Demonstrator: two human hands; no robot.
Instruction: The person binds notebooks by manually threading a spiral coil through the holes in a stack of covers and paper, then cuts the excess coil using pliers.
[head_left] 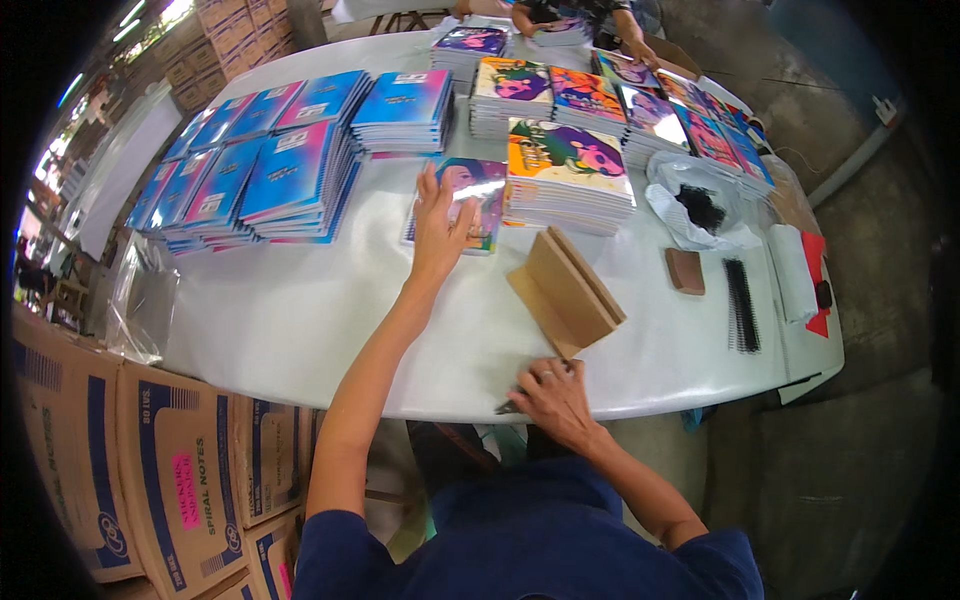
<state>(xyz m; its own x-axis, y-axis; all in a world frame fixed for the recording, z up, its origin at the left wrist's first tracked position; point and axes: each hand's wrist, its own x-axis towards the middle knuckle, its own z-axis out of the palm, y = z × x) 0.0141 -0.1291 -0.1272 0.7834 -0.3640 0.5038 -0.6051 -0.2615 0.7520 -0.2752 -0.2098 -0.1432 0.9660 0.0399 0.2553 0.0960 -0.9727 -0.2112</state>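
Observation:
A spiral notebook (489,205) with a colourful illustrated cover lies at the middle of the table. My left hand (440,222) rests on it, fingers spread across the cover. At the near table edge, my right hand (556,402) is closed around a slim dark tool (508,407); most of it is hidden under the fingers, so its kind is unclear. Just beyond that hand is a brown cardboard stand (565,292) with an upright, slanted panel. A stack of notebooks with an orange and white illustrated cover (570,172) stands right of the notebook under my left hand.
Stacks of blue and pink notebooks (290,170) fill the left side. At right are a plastic bag of black pieces (700,208), a brown block (685,271) and black spiral coils (741,305). Cartons (180,460) stand lower left. Another person's hand (637,48) touches far notebooks.

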